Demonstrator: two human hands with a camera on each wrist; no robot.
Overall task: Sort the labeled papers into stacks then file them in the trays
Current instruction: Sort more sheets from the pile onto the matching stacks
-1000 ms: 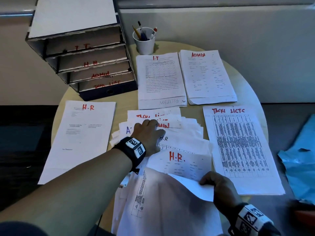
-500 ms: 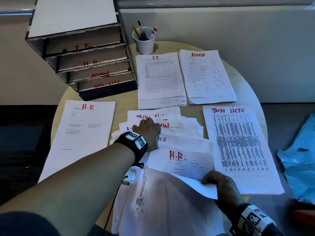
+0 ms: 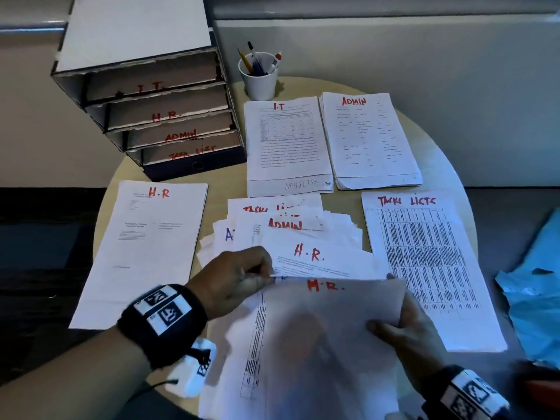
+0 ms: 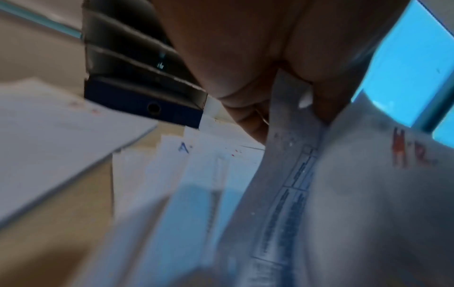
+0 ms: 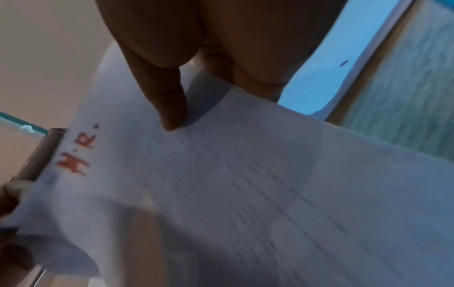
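**Both hands lift an H.R. sheet off the unsorted fan**

The left hand pinches the far left corner of the lifted H.R. sheet, thumb against curled fingers, as the left wrist view confirms. The right hand grasps the same sheet along its right edge, thumb on top and fingers beneath. Held at two opposite edges, the page stays flat and clear of the pages below, which probably keeps the rest of the unsorted fan from being dragged along. That fan lies in the middle of the round table, its overlapped labels showing another H.R., then ADMIN and a task-list heading.

Four sorted stacks ring it: the H.R. stack at the left, the I.T. stack and the ADMIN stack at the far side, the task-list stack at the right. The labelled trays stand far left, beside a cup of pens. By its label, the lifted sheet belongs on the left stack.

Half a second ago the left hand lay farther out on the fan, covering the upper labels, while the right alone held up the sheet's near corner. The left has since drawn back toward the person and taken the corner, and a second H.R. page now shows uncovered.
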